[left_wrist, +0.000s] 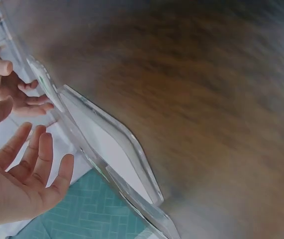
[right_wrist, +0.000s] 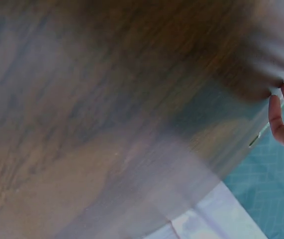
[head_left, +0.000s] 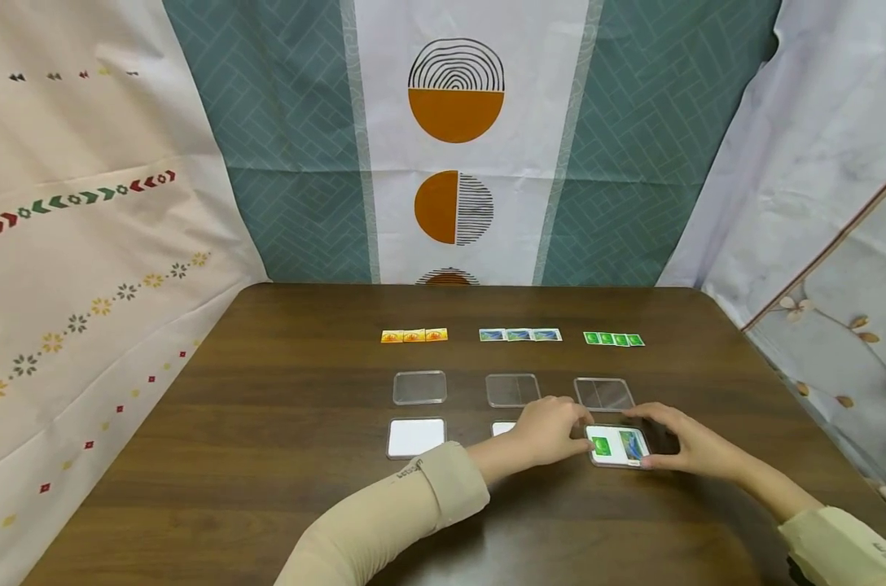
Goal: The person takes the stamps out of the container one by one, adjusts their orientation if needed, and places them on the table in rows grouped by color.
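Both hands frame a shallow clear case (head_left: 614,462) holding a white card, on the right side of the table. On that card are a green picture piece (head_left: 601,446) and a blue landscape piece (head_left: 631,444). My left hand (head_left: 549,431) has its fingertips and thumb by the case's left edge; the left wrist view shows its fingers loosely bent and apart. At the right edge, my right hand (head_left: 681,439) spreads thumb and fingers around the corners, with the thumb touching the near one. The right wrist view shows only some fingers (right_wrist: 276,117) at its border.
Behind lie clear lids, left (head_left: 419,388), middle (head_left: 512,391) and right (head_left: 604,395). Farther back are rows of orange (head_left: 414,335), blue (head_left: 519,334) and green pieces (head_left: 614,338). A case with a white card (head_left: 416,438) sits left; another (head_left: 502,427) is partly hidden by my left hand.
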Available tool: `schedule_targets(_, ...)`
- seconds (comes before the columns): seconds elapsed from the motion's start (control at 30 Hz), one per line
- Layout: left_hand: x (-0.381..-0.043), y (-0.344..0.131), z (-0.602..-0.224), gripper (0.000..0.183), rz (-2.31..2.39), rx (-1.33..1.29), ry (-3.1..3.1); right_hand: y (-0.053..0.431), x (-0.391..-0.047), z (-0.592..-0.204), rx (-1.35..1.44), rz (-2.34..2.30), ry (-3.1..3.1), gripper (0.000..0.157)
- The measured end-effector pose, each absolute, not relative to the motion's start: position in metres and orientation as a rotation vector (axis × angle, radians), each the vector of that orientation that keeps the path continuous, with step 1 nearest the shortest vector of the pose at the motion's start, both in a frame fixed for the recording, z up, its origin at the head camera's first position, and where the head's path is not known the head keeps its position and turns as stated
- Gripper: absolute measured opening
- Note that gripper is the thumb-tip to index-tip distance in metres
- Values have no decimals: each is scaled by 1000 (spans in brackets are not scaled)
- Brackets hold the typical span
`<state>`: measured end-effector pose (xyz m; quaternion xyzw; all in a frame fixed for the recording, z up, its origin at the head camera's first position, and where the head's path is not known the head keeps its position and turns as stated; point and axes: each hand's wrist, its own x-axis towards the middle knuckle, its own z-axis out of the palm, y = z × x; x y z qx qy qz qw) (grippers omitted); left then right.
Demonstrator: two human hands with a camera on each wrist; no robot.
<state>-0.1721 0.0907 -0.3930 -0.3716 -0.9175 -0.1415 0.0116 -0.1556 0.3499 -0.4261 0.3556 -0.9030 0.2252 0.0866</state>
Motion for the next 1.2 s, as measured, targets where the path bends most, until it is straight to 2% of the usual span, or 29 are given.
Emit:
schedule_targets(0.17, -172, 99, -391, 31, -421, -1130, -2849, 351, -150, -424, 985, 634, -2803, 76)
schedule_targets(0.37, -171, 101, -393, 34, -396, -1098, -2882, 347, -147, -428, 936, 686, -2860, 78)
schedule_targets(0.53, -169, 97, -402, 38, -375, -1065, -2925, 344, -144, -437, 931, 768, -2873, 77)
schedule_targets(0.83, -170, 103, -406, 35, -324, -1035, -2927, 346, -141, -440, 856, 727, -2868, 66)
schedule_targets(1.2, -173, 115, -407, 30, -196, -1016, -2968, 345, -141, -441, 858, 681, -2872, 64)
